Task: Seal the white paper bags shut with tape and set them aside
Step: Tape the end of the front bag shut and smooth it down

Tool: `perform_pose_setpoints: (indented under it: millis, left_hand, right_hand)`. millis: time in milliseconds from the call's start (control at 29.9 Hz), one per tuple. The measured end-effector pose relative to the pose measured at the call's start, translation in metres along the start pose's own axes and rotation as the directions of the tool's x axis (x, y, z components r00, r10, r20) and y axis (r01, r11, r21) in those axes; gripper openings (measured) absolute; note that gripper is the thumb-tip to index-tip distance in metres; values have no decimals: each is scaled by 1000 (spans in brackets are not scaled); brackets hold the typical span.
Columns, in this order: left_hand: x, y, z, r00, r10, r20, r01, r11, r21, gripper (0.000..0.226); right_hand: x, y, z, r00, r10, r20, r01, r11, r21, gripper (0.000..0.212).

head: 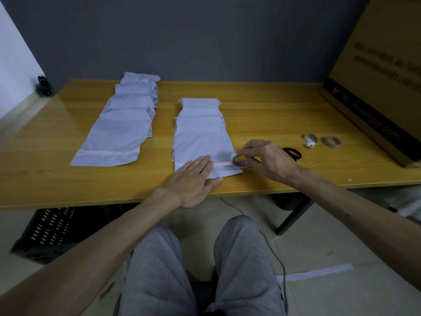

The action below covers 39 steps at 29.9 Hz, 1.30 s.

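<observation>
The left hand (193, 179) lies flat, fingers straight and together, pressing the near end of the front white paper bag (200, 142) onto the table (273, 115) — in all likelihood to pin the folded flap and anchor the start of the tape strip (222, 164). The strip runs rightward from those fingertips across the flap to the tape roll (239, 159). The right hand (266, 158) pinches the roll between thumb and curled fingers at the bag's right edge, low enough for the tape to lie flat. The bag thus sits under the left hand and just left of the right.

Black scissors (293, 152) lie just behind the right hand, handy for the cut. A white roll (310, 140) and a brown roll (331, 141) sit farther right.

Farther back, more bags overlap in this row. The left row (118, 135) — its front bag taped — appears set aside.
</observation>
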State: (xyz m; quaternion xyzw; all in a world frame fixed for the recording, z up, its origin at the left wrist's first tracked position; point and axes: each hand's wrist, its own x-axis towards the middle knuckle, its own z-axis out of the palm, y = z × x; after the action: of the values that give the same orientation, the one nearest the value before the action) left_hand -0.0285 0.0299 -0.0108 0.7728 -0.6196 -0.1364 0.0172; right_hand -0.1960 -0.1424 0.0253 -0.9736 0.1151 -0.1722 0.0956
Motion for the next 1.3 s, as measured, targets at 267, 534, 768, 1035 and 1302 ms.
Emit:
perform_pose_setpoints:
  millis: [267, 534, 768, 1035, 1302]
  left_hand:
    - [0, -2, 1, 1000, 9, 2, -9, 1000, 2, 72]
    - [1, -3, 2, 1000, 8, 8, -8, 1000, -4, 72]
    - [1, -4, 4, 1000, 15, 0, -15, 1000, -11, 73]
    - [0, -5, 2, 999, 36, -12, -36, 999, -6, 71]
    - [-1, -5, -1, 1000, 27, -8, -27, 1000, -7, 72]
  right_hand:
    - [-3, 8, -4, 998, 4, 69, 3, 996, -94, 34]
    - [-6, 9, -9, 996, -28, 89, 40, 990, -138, 35]
    - [-6, 10, -11, 991, -52, 126, 71, 985, -158, 37]
    - [5, 3, -7, 976, -72, 207, 119, 967, -224, 39]
    - [11, -5, -5, 959, -114, 261, 187, 943, -274, 57]
